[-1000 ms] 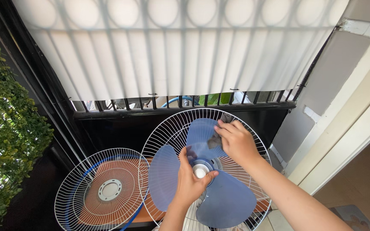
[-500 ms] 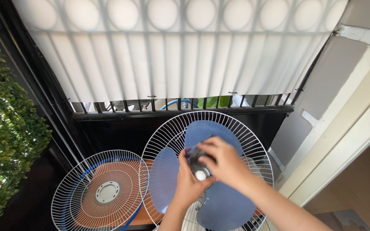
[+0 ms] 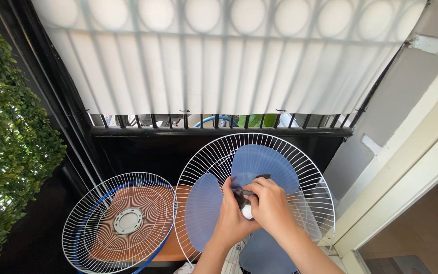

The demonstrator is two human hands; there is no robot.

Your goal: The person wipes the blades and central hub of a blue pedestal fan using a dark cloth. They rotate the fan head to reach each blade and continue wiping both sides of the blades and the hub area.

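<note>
Since the earlier frame both hands have closed in at lower centre, left hand [image 3: 231, 223] and right hand [image 3: 272, 208] clamped together around the dark hub cap [image 3: 243, 199] of the translucent blue three-bladed plastic fan blade [image 3: 259, 162], inside the round white wire guard [image 3: 198, 167].

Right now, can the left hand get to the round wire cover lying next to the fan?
Probably yes. The left hand is at the fan's hub with the right hand, and the loose wire cover lies just to its left with nothing between them. The hand would have to let go of the hub first.
</note>
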